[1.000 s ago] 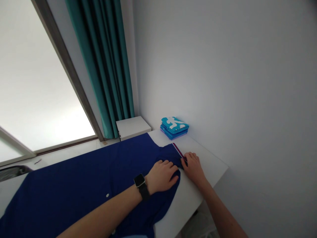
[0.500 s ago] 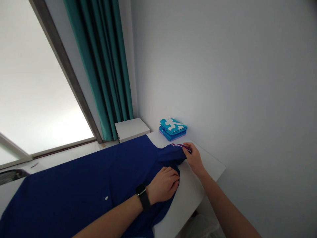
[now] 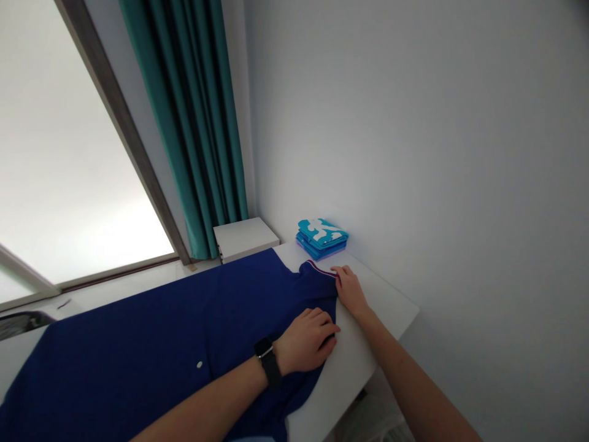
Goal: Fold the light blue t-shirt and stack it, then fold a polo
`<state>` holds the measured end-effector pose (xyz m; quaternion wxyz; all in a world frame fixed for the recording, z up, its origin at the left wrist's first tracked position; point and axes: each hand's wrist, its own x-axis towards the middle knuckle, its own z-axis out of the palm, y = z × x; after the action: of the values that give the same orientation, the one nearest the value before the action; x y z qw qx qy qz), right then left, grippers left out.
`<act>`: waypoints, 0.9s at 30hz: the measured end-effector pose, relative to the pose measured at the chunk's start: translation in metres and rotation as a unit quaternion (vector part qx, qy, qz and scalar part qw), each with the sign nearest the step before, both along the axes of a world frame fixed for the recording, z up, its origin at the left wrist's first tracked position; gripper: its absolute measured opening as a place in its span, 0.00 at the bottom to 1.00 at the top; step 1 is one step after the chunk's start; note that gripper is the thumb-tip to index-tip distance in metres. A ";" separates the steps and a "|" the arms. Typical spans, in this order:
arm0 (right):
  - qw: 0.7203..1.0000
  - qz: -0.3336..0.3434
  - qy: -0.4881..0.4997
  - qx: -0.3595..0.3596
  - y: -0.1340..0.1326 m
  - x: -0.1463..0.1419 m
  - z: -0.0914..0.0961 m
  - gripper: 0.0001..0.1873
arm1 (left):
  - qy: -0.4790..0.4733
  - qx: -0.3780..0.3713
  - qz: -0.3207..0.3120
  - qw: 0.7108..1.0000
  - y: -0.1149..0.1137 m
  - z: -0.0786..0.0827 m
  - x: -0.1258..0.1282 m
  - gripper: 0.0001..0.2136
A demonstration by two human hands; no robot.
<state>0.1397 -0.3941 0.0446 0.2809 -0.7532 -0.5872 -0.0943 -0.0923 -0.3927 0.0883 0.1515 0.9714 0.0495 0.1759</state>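
A dark blue polo shirt (image 3: 151, 344) lies spread across the white table (image 3: 381, 301). My left hand (image 3: 306, 341), with a black watch on the wrist, lies on the shirt near its top edge, fingers loosely curled and pressing the cloth. My right hand (image 3: 350, 288) rests at the shirt's collar (image 3: 319, 268), which has a red and white striped edge, and its fingers touch the collar tip. Whether those fingers pinch the collar or only press it I cannot make out.
A small stack of folded turquoise and blue clothes (image 3: 321, 236) sits at the table's far corner by the wall. A white box (image 3: 243, 238) stands behind it under the teal curtain (image 3: 193, 123). A large window (image 3: 64, 178) fills the left side.
My right hand lifted the striped collar, swung it toward the far side, and laid it flat. My left hand slid slightly toward me along the shirt's edge.
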 end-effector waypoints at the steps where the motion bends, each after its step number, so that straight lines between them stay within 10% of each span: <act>1: 1.000 -0.012 -0.013 -0.007 0.000 0.000 -0.001 0.19 | -0.002 0.003 0.014 1.000 0.002 0.004 0.000 0.12; 6: 0.991 -0.099 -0.081 -0.037 -0.001 -0.004 0.003 0.14 | 0.009 0.038 0.134 0.990 0.042 0.017 -0.010 0.15; 12: 0.991 -0.117 -0.053 -0.034 0.000 -0.005 0.004 0.13 | 0.047 0.056 0.230 0.970 0.103 -0.019 -0.028 0.20; 21: 0.992 -0.101 0.042 0.058 -0.021 -0.008 0.012 0.06 | 0.075 0.072 0.231 0.967 0.104 -0.036 -0.028 0.23; 27: 0.986 -0.147 -0.022 -0.069 -0.040 -0.023 0.007 0.08 | 0.065 0.063 0.229 0.969 0.105 -0.035 -0.028 0.22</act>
<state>0.1168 -0.4341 0.0514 0.1984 -0.8467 -0.4810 -0.1110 -0.1206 -0.2880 0.0532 0.0421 0.9511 0.2694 0.1453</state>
